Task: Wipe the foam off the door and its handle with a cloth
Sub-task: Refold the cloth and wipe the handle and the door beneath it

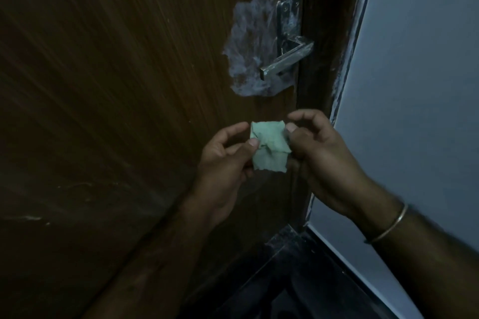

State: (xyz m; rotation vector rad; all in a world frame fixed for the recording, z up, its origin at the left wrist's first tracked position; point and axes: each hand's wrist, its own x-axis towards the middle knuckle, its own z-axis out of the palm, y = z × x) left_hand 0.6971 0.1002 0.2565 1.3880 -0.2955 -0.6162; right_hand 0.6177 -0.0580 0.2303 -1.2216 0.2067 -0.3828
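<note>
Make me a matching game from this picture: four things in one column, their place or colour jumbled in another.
Things:
1. cloth
2. foam
3. handle
4. bangle

Descriptions:
A. silvery metal, near the door's edge
B. on the right wrist
C. pale green, held in both hands
D. white smear on the door

Pairs: 1-C, 2-D, 3-A, 4-B
</note>
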